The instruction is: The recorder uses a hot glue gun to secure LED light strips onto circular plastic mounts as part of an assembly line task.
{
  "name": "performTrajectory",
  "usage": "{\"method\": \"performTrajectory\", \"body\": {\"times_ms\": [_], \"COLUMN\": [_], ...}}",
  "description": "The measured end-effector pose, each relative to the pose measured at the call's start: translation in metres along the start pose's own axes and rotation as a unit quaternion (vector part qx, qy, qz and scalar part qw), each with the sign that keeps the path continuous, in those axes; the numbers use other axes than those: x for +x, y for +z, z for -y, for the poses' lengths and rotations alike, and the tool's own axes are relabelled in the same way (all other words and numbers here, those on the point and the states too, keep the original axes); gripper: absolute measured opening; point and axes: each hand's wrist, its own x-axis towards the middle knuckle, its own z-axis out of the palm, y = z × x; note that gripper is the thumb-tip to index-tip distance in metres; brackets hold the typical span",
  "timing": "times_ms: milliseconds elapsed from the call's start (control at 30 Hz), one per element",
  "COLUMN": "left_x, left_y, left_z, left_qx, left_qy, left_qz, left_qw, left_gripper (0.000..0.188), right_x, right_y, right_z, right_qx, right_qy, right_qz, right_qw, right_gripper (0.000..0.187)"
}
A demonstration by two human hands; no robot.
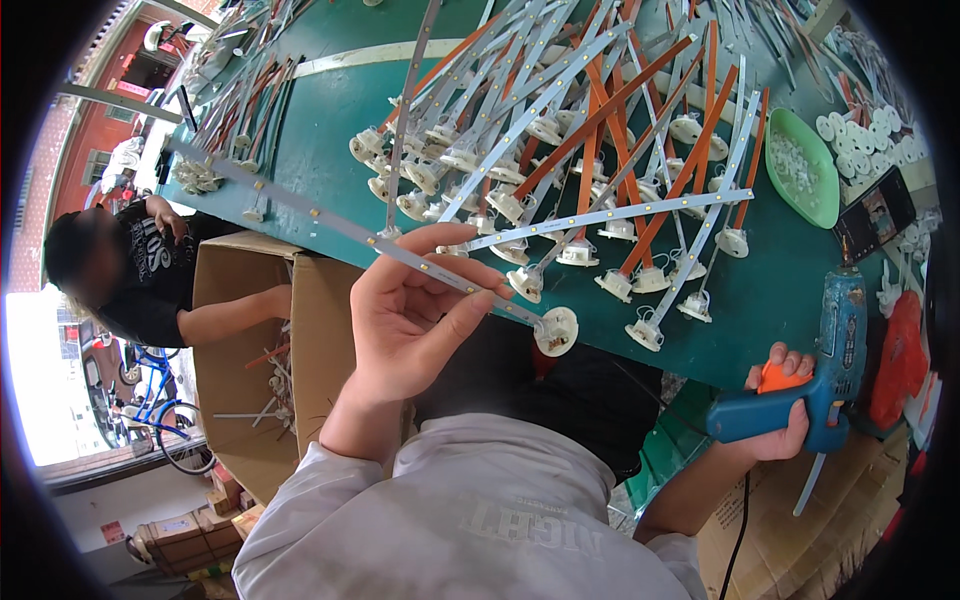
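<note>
Hands (405, 335) holding LED strip (342, 228), glue gun (842, 335)

The left hand (408, 325) pinches; the right hand (787, 434) grips, fingers curled.

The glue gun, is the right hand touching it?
Touching. The head view shows the right hand gripping the glue gun, with fingers against the orange trigger.

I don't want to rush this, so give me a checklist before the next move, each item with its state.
1. Strip secure in left hand: ok, pinched between thumb and fingers.
2. Base at the strip's near end: ok, present.
3. Gun secure in right hand: ok, gripped by its handle.
4. Glue stick in gun: ok, protruding from the rear.
5. Nozzle hot: cannot tell.
6. Other strips lying apart: not ok, many cross in a heap.
</note>
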Motion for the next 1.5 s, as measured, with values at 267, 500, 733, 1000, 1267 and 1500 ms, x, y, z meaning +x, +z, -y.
{"method": "performTrajectory", "body": {"times_ms": [267,500,733,1000,1267,1500], "left_x": [0.016,0.047,0.118,0.188,0.164,0.107], "left_y": [-0.001,-0.022,0.005,0.048,0.037,-0.093], "left_z": [0.002,-0.012,-0.026,-0.004,-0.045,-0.014], "left_qx": [-0.012,0.053,0.113,0.302,0.345,0.243], "left_qy": [0.041,0.086,0.082,0.149,0.248,0.239], "left_qz": [0.018,0.027,0.067,0.171,0.080,-0.160], "left_qw": [0.999,0.994,0.988,0.926,0.902,0.926], "left_gripper": [0.034,0.022,0.042,0.065,0.053,0.015], "right_x": [0.024,0.030,0.036,0.034,0.038,0.037], "right_y": [-0.020,-0.011,-0.012,-0.007,-0.008,0.001], "right_z": [-0.006,-0.010,-0.007,-0.009,-0.006,-0.010], "right_qx": [0.064,0.026,0.013,0.004,0.000,-0.014], "right_qy": [0.001,0.029,0.056,0.076,0.085,0.093], "right_qz": [0.033,-0.019,-0.013,-0.051,-0.039,-0.078], "right_qw": [0.997,0.999,0.998,0.996,0.996,0.992], "right_gripper": [0.036,0.037,0.034,0.039,0.037,0.039]}}
